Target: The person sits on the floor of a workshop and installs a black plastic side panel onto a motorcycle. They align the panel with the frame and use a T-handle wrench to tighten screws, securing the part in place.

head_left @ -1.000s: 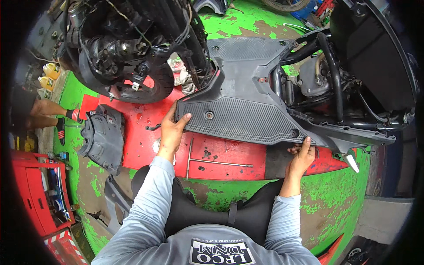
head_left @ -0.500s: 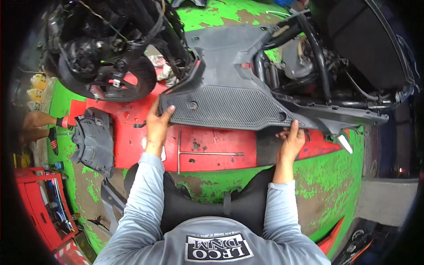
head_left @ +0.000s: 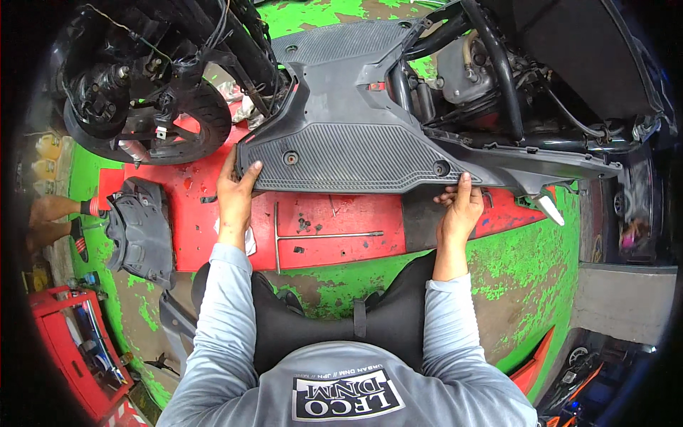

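Observation:
A dark grey scooter floorboard (head_left: 341,153) with ridged footrests lies across the black scooter frame (head_left: 509,85). My left hand (head_left: 236,192) grips its near left corner, thumb on top and fingers against the edge. Farther right, my right hand (head_left: 461,208) holds the near edge by a screw hole, its thumb on the rim and fingers curled beneath. The underside of the floorboard is hidden. Left of it stands the scooter's front wheel (head_left: 192,139) with bare black fork parts and loose wiring.
A T-handle wrench (head_left: 327,235) and small dark bits lie on the red platform (head_left: 363,245). Left of it sits a loose black plastic cover (head_left: 141,231). A red tool cabinet (head_left: 60,356) stands lower left, and another person's feet (head_left: 85,208) show at the left.
The floorboard has tilted flatter, bringing its far ridged footrest into view. Both hands have moved along with it, keeping their grip. The whole view has shifted slightly.

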Available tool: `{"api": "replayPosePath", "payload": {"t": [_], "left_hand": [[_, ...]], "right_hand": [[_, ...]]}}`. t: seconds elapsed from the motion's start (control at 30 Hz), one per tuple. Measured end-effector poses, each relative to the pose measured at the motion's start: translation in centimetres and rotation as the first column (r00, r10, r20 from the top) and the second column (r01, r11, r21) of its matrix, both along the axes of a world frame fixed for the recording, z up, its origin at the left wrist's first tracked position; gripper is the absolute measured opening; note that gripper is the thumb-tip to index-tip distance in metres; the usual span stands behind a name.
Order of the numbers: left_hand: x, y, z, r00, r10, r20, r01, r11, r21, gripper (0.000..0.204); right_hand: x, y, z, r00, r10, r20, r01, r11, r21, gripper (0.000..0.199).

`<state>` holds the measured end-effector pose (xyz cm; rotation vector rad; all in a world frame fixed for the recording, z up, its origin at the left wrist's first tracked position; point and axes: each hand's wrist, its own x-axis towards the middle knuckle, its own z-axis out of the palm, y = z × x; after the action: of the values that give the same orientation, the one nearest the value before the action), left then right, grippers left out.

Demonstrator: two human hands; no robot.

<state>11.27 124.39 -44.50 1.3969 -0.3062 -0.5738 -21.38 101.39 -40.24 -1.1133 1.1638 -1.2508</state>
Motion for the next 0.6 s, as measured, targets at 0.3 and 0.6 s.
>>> {"api": "replayPosePath", "payload": {"t": [0.3,0.6], "left_hand": [[-0.1,-0.1,0.6,1.000,-0.007,0.030,0.007,1.000,0.000,0.067],[0.1,0.1,0.3,1.000,-0.007,-0.003,0.007,1.000,-0.011,0.069]], "right_hand": [[0.0,-0.3,0.0,0.999,-0.018,0.027,0.017,1.000,0.017,0.036],[0.3,-0.2,0.1,0.999,-0.018,0.041,0.018,1.000,0.002,0.036]]}}
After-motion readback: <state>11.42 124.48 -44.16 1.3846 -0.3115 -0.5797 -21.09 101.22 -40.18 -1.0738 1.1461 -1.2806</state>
